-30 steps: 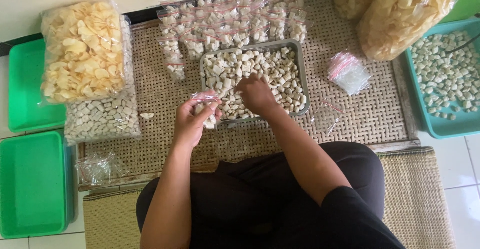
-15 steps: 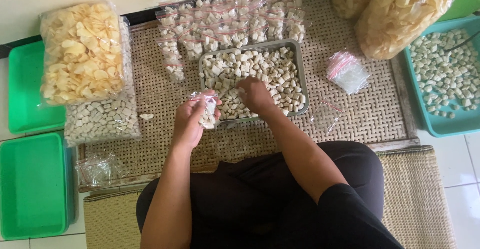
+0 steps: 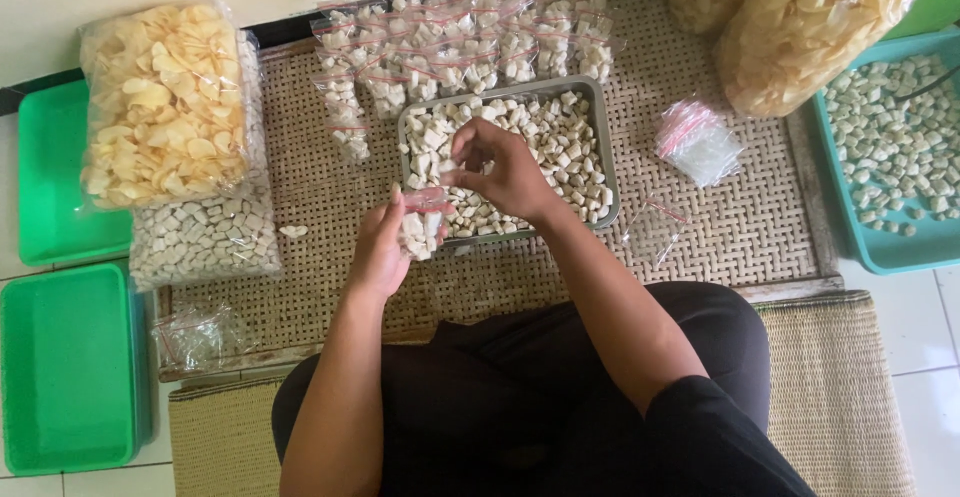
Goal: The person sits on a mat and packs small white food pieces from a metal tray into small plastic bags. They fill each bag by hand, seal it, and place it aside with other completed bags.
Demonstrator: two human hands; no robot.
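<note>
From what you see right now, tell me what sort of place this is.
Probably a home snack-packing spot on the floor. A woven mat lies over tiles, a grey tray holds pale crackers, and filled small bags are lined up behind it. The left hand holds one such bag.

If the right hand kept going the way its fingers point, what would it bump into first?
The right hand points left and slightly down, so it would probably meet the small clear bag held by the left hand first, though depth is unclear.
</note>
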